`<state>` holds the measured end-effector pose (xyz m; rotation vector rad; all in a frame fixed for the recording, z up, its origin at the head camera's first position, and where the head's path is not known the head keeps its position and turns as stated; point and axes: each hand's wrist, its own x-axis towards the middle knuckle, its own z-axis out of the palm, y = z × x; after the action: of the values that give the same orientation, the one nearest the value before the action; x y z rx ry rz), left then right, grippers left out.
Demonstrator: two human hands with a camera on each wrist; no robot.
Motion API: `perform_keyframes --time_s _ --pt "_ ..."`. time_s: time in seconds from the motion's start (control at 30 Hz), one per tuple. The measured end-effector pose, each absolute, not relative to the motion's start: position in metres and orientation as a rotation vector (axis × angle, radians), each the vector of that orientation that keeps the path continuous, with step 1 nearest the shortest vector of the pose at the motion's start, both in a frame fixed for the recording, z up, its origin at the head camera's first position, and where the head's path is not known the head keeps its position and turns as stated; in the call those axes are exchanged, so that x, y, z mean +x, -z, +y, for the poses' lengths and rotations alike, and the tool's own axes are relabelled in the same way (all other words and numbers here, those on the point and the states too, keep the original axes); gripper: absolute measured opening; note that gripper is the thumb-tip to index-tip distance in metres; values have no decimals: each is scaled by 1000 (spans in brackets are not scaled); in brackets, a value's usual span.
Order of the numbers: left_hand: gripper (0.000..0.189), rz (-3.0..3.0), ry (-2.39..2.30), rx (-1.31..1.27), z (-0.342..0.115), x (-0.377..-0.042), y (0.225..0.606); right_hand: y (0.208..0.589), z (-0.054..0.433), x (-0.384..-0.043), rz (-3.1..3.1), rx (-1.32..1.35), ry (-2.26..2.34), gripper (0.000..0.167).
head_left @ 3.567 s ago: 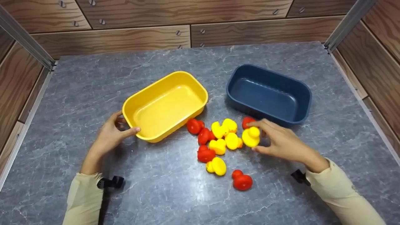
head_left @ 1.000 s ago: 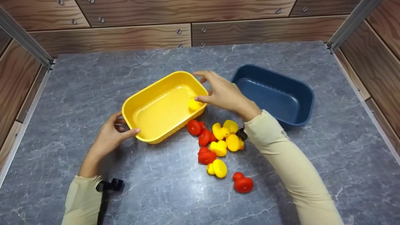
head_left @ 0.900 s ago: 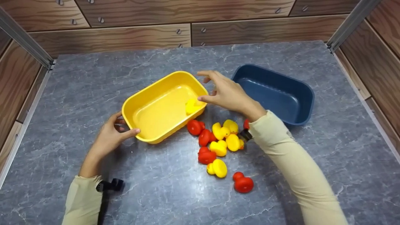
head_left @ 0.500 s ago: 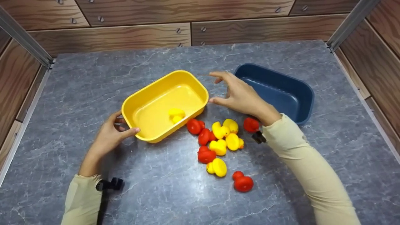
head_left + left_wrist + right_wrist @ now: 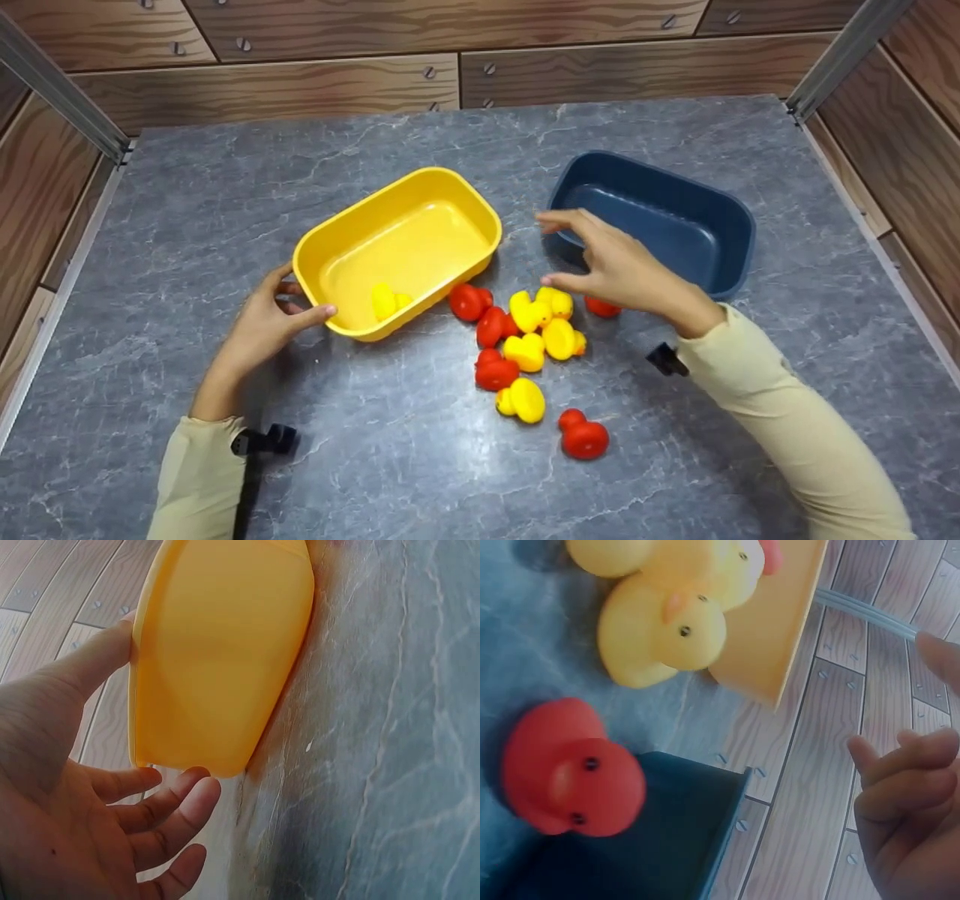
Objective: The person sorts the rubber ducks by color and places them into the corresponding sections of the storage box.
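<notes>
My left hand (image 5: pixel 262 322) holds the near left corner of the yellow bin (image 5: pixel 397 180), thumb over the rim and fingers against the outer wall, as the left wrist view of the bin (image 5: pixel 217 660) shows. Inside that bin a yellow rubber duck (image 5: pixel 384 301) lies by the near wall. With fingers spread and nothing between them, my right hand (image 5: pixel 622 262) hovers over the near edge of the navy bin (image 5: pixel 675 180). Partly hidden beneath it is a red rubber duck (image 5: pixel 601 307), plainer in the right wrist view as a red duck (image 5: pixel 574 769).
Between the bins and toward the front, several yellow ducks (image 5: pixel 559 340) and red ducks (image 5: pixel 495 371) lie clustered on the grey marbled table (image 5: pixel 375 465). One red duck (image 5: pixel 585 439) lies apart, nearer me. Wood-patterned panels (image 5: pixel 337 86) stand around the table.
My right hand carried a yellow duck from the cluster to the yellow bin and let it go. The duck rolled toward the bin's near left; the hand moved back right. My left hand stayed.
</notes>
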<state>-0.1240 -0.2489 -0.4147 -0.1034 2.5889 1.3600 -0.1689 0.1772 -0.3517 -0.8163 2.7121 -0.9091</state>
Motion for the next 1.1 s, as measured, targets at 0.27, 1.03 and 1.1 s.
perform_keyframes --time_s 0.27,1.03,1.1 --pt "89 2576 -1378 -121 -248 -125 417 364 194 -150 2628 -762 944 70" --pt "89 2585 -1371 -126 -249 -126 417 394 212 -120 2613 -744 750 68" --pt "89 2585 -1374 -125 -248 -126 417 396 212 -119 2611 -736 733 68"
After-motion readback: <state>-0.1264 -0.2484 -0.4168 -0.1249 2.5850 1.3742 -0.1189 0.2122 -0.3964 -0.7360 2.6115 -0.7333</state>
